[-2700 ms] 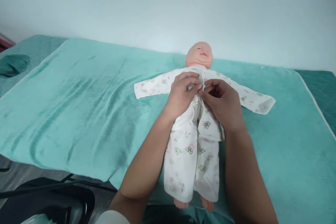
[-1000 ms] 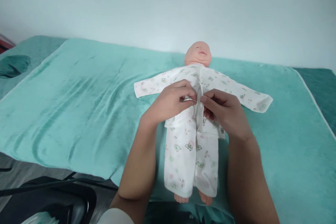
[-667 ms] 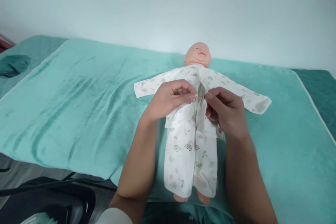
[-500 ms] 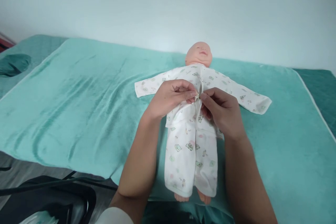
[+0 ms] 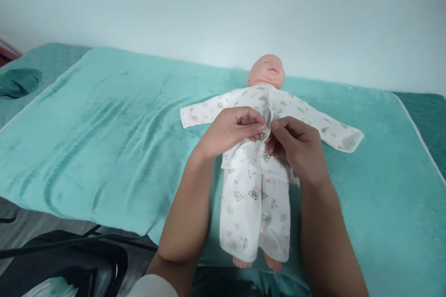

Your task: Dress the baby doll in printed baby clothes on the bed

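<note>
Over the baby doll, which lay face-up on the green blanket, your left hand and right hand each pinched a front edge of its printed jacket; keeping both edges level and lightly taut seemed the surest way to align them.

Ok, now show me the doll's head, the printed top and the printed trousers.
Doll's head (image 5: 266, 71): head camera view, middle of the face.
Printed top (image 5: 257, 98): head camera view, upper chest, just above the hands.
Printed trousers (image 5: 244, 213): head camera view, the leg at the picture's left.
</note>
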A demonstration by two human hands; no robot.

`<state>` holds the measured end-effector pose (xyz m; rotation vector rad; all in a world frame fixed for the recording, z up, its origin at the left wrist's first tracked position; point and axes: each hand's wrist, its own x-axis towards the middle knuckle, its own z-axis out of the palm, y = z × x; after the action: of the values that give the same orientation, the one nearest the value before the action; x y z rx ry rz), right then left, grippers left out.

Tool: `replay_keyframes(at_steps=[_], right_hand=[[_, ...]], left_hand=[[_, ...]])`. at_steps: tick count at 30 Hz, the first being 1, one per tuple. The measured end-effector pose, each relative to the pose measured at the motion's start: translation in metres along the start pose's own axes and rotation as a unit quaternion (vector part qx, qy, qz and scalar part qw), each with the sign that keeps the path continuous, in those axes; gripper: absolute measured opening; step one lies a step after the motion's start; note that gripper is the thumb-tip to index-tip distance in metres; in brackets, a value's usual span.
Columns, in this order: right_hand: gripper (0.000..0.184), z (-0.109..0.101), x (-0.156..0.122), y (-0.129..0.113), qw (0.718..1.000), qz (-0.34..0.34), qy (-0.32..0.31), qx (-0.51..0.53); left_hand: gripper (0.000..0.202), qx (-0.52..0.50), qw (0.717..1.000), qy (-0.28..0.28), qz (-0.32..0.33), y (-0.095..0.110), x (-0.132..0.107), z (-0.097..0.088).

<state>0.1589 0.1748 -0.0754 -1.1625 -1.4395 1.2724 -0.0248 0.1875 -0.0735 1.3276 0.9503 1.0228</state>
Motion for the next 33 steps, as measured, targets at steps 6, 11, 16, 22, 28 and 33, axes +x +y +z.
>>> replay_keyframes(at_steps=[6,11,16,22,28,33], right_hand=[[0.030,0.0003,0.0010,-0.0010,1.000,-0.004,-0.003,0.010],[0.028,0.0033,0.0007,0.0007,1.000,-0.010,0.013,0.009],[0.028,0.0038,0.0008,0.0015,1.000,-0.007,0.018,0.007],[0.029,0.0032,0.0007,0.0003,1.000,-0.003,0.008,0.013],[0.027,0.0028,0.0007,0.0003,1.000,-0.003,-0.003,0.013],[0.028,0.0014,0.0002,-0.0013,0.999,0.011,-0.021,0.029]], left_hand=[[0.021,-0.004,1.000,-0.011,0.008,-0.0014,-0.0004,-0.0002],[0.017,0.009,1.000,-0.007,0.011,0.0000,-0.0015,0.0009],[0.013,0.024,1.000,-0.014,0.001,0.0022,-0.0016,0.0006],[0.010,0.026,0.999,-0.022,-0.014,0.0027,-0.0008,-0.0002],[0.018,0.007,1.000,-0.007,-0.013,-0.0003,0.0015,0.0005],[0.022,0.000,1.000,0.003,-0.017,-0.0003,0.0017,0.0011]])
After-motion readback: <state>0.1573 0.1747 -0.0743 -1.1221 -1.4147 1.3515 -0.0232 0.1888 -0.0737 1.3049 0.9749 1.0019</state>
